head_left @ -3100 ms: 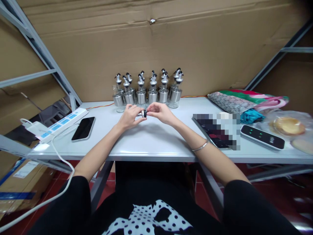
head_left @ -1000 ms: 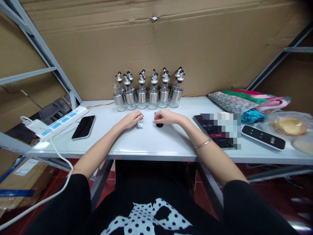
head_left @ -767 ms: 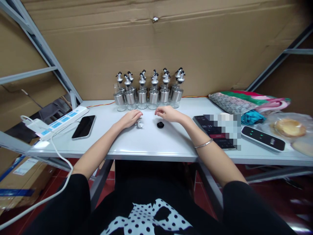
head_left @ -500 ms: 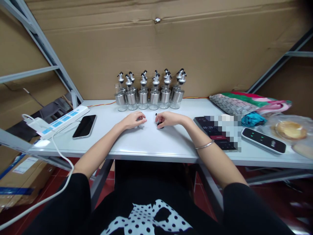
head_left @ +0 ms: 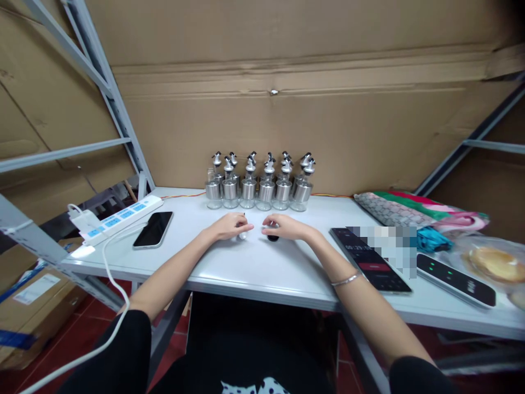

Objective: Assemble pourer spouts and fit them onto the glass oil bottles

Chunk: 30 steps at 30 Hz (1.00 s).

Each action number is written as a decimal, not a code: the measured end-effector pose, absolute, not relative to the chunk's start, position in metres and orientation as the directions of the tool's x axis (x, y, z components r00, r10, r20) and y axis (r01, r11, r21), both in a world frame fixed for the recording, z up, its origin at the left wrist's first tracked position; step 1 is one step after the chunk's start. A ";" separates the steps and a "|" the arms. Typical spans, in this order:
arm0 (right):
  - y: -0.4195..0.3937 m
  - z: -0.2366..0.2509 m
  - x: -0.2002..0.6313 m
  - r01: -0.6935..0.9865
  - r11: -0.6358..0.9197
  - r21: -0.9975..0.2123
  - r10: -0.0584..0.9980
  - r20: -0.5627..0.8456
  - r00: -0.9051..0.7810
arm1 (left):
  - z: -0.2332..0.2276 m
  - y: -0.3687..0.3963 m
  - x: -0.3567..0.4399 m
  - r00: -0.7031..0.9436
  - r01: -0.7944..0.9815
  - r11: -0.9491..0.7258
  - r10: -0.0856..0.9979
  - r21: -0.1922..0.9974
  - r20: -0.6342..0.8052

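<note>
Both hands rest on the white table, each over a small part.

The left hand (head_left: 230, 225) covers a silver pourer spout (head_left: 242, 236); the right hand (head_left: 283, 227) curls over a black cap (head_left: 273, 237). Behind stand oil bottles (head_left: 259, 180) on the table (head_left: 254, 268).

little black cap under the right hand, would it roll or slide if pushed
The black cap looks low, round and flat on the table, so it would probably slide, not tip. Set on edge it might roll. It seems small and likely light; the right hand partly covers it.
</note>
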State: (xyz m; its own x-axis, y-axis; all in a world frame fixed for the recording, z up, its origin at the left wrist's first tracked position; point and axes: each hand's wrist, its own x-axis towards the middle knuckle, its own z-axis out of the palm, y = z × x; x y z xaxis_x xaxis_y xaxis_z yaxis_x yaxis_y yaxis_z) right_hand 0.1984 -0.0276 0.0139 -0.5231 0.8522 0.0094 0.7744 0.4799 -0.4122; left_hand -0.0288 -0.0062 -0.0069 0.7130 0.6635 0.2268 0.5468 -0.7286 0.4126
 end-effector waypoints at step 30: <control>-0.023 0.015 0.201 0.659 0.622 -0.423 0.765 0.504 -0.400 | 0.052 0.061 -0.005 -0.239 0.473 -0.550 0.671 0.688 0.702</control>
State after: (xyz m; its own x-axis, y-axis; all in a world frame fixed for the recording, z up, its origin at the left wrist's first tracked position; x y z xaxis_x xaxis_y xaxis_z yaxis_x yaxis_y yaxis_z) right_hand 0.2011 -0.0229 0.0153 -0.3995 0.7655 0.5044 0.6585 0.6224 -0.4230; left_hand -0.0048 0.0614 0.0521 -0.2395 0.6711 0.7016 0.4734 -0.5502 0.6879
